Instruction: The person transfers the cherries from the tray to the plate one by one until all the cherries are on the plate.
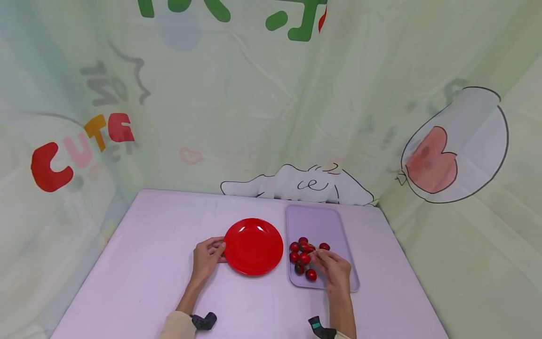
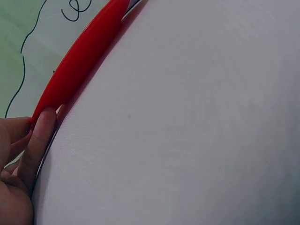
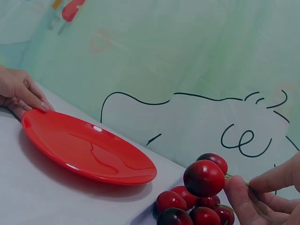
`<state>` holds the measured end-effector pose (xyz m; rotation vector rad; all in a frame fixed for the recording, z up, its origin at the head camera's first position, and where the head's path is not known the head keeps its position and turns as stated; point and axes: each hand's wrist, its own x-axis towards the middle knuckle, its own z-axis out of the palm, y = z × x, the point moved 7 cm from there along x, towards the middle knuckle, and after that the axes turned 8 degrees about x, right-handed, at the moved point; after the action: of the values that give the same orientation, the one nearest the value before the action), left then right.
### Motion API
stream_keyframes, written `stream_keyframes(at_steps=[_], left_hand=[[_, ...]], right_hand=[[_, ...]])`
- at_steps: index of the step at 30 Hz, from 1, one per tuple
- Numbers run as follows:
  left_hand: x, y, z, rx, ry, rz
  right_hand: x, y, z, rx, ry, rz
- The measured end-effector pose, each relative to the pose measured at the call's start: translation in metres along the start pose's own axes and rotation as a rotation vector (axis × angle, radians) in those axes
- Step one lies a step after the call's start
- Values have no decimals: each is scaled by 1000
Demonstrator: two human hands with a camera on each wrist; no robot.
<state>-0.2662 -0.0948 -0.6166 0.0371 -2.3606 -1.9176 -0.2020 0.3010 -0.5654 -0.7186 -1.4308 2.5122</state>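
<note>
My left hand (image 1: 207, 256) pinches the left rim of a round red plate (image 1: 253, 247), thumb at the edge. In the left wrist view the fingers (image 2: 40, 136) grip the rim of the plate (image 2: 77, 61) close over the table. Over the purple tray (image 1: 311, 221), my right hand (image 1: 334, 270) pinches a thin green stem between thumb and fingertips. Dark red cherries (image 3: 205, 178) hang at that stem in the right wrist view, above the pile. Several more cherries (image 1: 304, 258) lie in the tray's near left part, and one sits by the right fingertips.
The tray stands right of the plate on a pale table (image 1: 169, 226). Behind the table hangs a printed curtain (image 1: 254, 117), which also runs along both sides. Dark wrist devices (image 1: 204, 321) are strapped on both forearms.
</note>
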Motion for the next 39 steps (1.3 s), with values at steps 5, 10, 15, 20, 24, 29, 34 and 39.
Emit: stream_keyframes(at_steps=[5,10,15,20,24,29,34,39], left_hand=[[-1,1,0,16,-1,4],[-1,1,0,34,9,0],[-5,1,-1,36,8,0],[-5,2,-2,36,12,5],[-2,3,-1,34,13,6],[-1,4,-2,29,14,7],[0,2,-2,24,14,-1],[-1,4,-2,15,11,0]], right_hand=[[-3,3,5,8,-7,18],[-5,8,12,14,-28,20],[-7,13,18,25,-39,29],[-11,16,27,-29,-50,30],[-13,18,35,-13,-76,50],[-16,21,47,-3,-114,46],[-19,25,53,-28,-107,51],[-22,30,61,-35,-110,61]])
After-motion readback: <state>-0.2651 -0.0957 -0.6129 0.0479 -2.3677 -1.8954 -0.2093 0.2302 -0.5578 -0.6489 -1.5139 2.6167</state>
